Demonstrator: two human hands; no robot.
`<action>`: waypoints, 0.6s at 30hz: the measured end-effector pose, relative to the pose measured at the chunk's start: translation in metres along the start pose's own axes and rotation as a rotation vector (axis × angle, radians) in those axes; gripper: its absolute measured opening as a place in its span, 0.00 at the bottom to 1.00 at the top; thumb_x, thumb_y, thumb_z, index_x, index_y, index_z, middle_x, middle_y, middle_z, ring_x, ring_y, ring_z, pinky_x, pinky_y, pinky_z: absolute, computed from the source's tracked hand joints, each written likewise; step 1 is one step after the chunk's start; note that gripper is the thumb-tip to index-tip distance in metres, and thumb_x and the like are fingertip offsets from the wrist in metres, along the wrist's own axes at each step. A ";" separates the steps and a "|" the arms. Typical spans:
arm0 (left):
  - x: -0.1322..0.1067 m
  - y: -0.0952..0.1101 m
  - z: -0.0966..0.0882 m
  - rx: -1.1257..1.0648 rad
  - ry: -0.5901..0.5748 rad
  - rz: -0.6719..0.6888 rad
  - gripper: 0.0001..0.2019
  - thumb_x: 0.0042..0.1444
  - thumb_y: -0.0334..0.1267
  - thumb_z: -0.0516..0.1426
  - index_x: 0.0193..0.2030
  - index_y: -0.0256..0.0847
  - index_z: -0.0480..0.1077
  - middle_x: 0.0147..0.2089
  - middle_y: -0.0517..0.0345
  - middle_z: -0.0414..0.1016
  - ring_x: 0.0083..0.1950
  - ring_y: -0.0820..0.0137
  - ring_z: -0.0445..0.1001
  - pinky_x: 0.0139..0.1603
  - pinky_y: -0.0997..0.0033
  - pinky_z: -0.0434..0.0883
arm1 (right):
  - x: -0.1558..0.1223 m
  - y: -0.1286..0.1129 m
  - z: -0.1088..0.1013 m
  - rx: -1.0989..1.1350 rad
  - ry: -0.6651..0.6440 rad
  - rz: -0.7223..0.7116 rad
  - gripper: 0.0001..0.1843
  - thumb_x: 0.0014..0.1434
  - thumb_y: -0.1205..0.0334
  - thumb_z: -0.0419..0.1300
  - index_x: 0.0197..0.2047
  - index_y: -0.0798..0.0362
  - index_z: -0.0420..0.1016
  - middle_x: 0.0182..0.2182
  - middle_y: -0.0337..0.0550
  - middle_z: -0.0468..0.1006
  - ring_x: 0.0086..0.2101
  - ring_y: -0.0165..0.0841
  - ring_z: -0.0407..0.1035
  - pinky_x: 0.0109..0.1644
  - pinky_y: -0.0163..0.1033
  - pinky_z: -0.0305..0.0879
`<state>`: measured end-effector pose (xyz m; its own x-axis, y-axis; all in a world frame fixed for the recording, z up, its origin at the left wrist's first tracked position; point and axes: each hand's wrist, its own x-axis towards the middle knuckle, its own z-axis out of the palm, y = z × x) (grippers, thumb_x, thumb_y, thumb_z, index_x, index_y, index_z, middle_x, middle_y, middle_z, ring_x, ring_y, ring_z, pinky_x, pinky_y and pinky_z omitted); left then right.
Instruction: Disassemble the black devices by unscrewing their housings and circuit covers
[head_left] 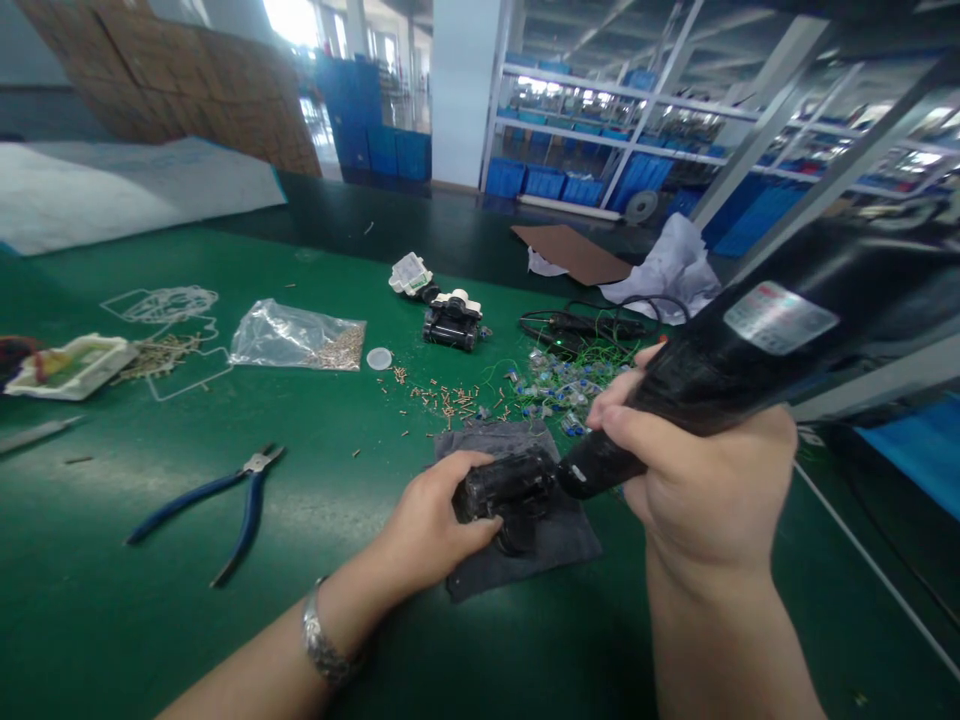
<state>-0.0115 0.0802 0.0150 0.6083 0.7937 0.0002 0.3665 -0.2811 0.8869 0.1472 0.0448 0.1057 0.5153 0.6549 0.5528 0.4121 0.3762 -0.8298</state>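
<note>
My left hand grips a small black plastic part that rests on a dark grey cloth on the green table. My right hand is wrapped round a black electric screwdriver, whose tip touches the right end of the black part. A silver bracelet sits on my left wrist. Loose small screws lie scattered just beyond the cloth.
Blue-handled pliers lie to the left. Farther back are a clear bag of screws, a white tray, a black and white assembly, small blue parts with green wires, cables, cardboard and white paper.
</note>
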 end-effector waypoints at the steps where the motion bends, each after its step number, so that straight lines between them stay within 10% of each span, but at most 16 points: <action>1: 0.000 0.001 0.000 0.001 -0.002 -0.001 0.21 0.43 0.31 0.58 0.46 0.41 0.63 0.44 0.57 0.71 0.45 0.67 0.69 0.48 0.67 0.65 | 0.000 -0.001 0.000 0.008 0.002 -0.003 0.10 0.41 0.74 0.57 0.28 0.53 0.68 0.22 0.34 0.69 0.23 0.33 0.66 0.30 0.41 0.65; 11: -0.002 -0.004 -0.011 0.001 -0.115 0.049 0.34 0.39 0.34 0.62 0.55 0.41 0.56 0.55 0.52 0.63 0.55 0.62 0.63 0.56 0.61 0.60 | 0.000 -0.028 -0.008 0.062 0.139 -0.085 0.12 0.39 0.74 0.60 0.30 0.54 0.70 0.21 0.36 0.70 0.22 0.32 0.65 0.30 0.41 0.64; 18: -0.002 -0.010 -0.015 0.028 -0.166 0.121 0.46 0.36 0.31 0.63 0.62 0.44 0.45 0.61 0.48 0.55 0.59 0.56 0.57 0.59 0.52 0.56 | -0.025 -0.059 0.003 0.145 0.020 0.188 0.21 0.39 0.72 0.59 0.40 0.52 0.66 0.23 0.36 0.68 0.25 0.33 0.66 0.32 0.42 0.69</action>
<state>-0.0270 0.0890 0.0129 0.7557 0.6543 0.0281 0.3017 -0.3859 0.8718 0.1076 0.0080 0.1402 0.5879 0.7099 0.3878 0.1964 0.3398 -0.9198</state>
